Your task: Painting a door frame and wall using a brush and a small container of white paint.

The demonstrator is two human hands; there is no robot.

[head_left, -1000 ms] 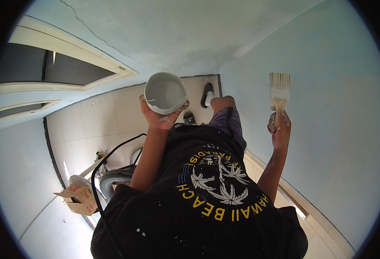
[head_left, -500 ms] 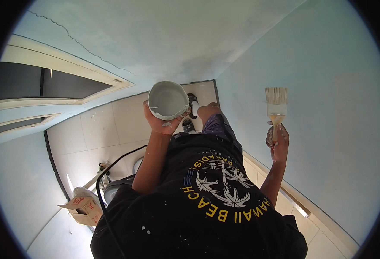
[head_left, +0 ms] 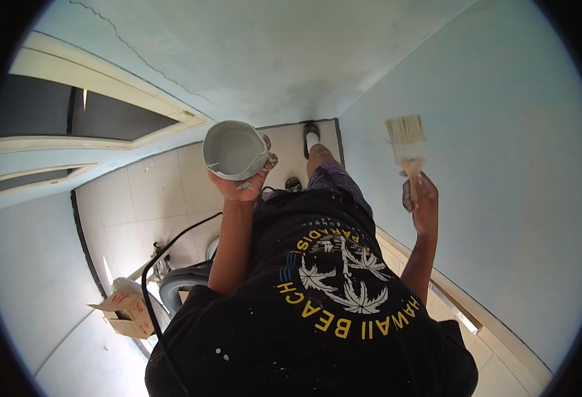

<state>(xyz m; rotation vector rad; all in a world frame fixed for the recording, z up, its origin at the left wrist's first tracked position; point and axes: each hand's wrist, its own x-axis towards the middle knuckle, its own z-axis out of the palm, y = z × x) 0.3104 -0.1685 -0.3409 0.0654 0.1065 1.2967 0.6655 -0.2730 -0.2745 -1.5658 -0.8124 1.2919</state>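
Observation:
My left hand point(head_left: 246, 186) is closed round the underside and side of a round paint bowl point(head_left: 228, 173), its rim and outside smeared with pale paint. Pale grey-green paint covers the inside. White smears show on the hand. On the other side, my right hand point(head_left: 423, 197) grips the wooden handle of a wide paintbrush point(head_left: 408, 147), bristles up. Its bristles look coated with pale paint and blurred by motion. The brush is held close to the light blue right wall point(head_left: 489, 165); whether it touches cannot be made out.
A pale wall with a crack point(head_left: 129, 47) rises ahead, beside a cream window frame point(head_left: 99, 142) at the left. On the tiled floor point(head_left: 152, 185) stand an open cardboard box point(head_left: 129, 314) and a dark rounded object point(head_left: 178, 284). A black cable point(head_left: 146, 284) runs down my left side.
The bowl and my left hand have shifted left. The brush has moved a little left and up, tilting leftward. One foot has stepped forward.

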